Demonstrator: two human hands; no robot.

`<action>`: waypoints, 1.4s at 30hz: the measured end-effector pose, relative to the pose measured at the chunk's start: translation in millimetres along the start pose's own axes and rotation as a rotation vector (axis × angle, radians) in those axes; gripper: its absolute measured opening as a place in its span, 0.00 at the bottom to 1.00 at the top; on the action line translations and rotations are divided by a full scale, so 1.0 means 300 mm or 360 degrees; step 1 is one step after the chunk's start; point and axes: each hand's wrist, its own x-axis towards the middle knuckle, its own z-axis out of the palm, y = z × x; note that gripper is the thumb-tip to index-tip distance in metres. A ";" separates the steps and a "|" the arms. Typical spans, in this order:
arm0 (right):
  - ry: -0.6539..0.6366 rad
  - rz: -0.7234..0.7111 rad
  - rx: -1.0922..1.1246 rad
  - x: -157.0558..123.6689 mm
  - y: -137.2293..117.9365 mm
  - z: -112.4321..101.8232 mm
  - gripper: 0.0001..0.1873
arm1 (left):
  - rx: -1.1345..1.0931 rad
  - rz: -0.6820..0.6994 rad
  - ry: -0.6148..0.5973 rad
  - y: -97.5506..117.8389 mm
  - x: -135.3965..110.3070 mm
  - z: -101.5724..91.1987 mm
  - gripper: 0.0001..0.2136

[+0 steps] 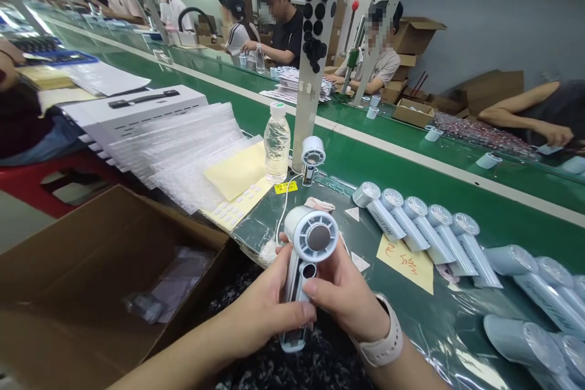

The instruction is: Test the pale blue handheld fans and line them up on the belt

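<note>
Both my hands hold one white handheld fan [309, 244] upright in front of me, its round head facing the camera. My left hand [262, 311] wraps the handle from the left, thumb across the lower part. My right hand [350, 295], with a pale watch strap at the wrist, pinches the handle just under the head. A white cable [283, 210] runs from near the fan toward another small fan [312, 155] standing by a metal post.
A row of several pale blue fans [418, 225] lies on the green bench at right, more at the far right. A water bottle [276, 143], yellow sticker sheets [237, 180], plastic bags and an open cardboard box [91, 280] are at left. Other people work across the conveyor.
</note>
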 end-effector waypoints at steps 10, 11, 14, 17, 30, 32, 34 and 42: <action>0.0066 -0.0168 -0.0240 -0.031 -0.001 -0.006 0.53 | -0.0102 0.0000 0.0021 0.002 0.034 0.008 0.25; 0.0037 -0.0134 -0.0223 -0.029 -0.006 -0.010 0.54 | -0.0142 -0.0027 -0.0002 0.005 0.039 0.012 0.25; -0.0085 0.0014 -0.0161 -0.025 -0.018 -0.021 0.54 | -0.0217 -0.0084 -0.0012 0.010 0.046 0.022 0.28; -0.0112 0.0054 -0.0119 -0.023 -0.018 -0.026 0.53 | -0.0248 -0.0099 0.0038 0.007 0.047 0.027 0.28; 0.0139 -0.0136 -0.0252 -0.027 0.028 0.006 0.52 | -0.0329 -0.0154 0.0041 -0.012 0.038 0.015 0.27; 0.0140 -0.0052 -0.0212 -0.024 0.017 0.004 0.50 | -0.0353 -0.0164 0.0047 -0.013 0.041 0.011 0.25; 0.0109 -0.0028 -0.0195 -0.019 0.007 -0.002 0.49 | -0.0359 -0.0195 0.0005 -0.012 0.047 0.006 0.23; 0.0095 -0.0065 -0.0376 -0.019 -0.019 -0.058 0.43 | -0.0378 -0.0287 0.0005 -0.023 0.065 0.012 0.22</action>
